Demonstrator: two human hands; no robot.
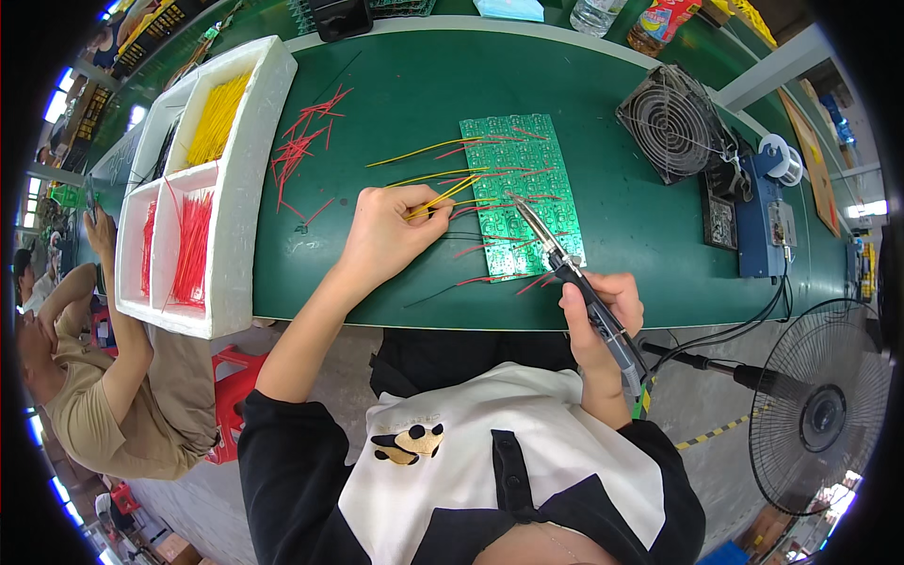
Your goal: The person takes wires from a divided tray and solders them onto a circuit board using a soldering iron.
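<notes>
A green circuit board panel (544,177) lies on the green tabletop, with several red, yellow and black wires standing out past its left edge. My left hand (394,234), beside that edge, pinches a few thin yellow wires (452,195) whose ends reach over the board. In my right hand (605,315) is a soldering iron (586,290), held like a pen and slanting up to the left. Its metal tip is at the middle of the board, close to the wire ends; whether it touches a joint is too small to tell.
At left stands a white foam box (235,179) with yellow, red and black wires in compartments. Loose red wires (299,151) lie beside it. A square metal fan (667,127) and a blue soldering station (761,217) stand at right. A floor fan (821,414) and a seated person (122,377) flank me.
</notes>
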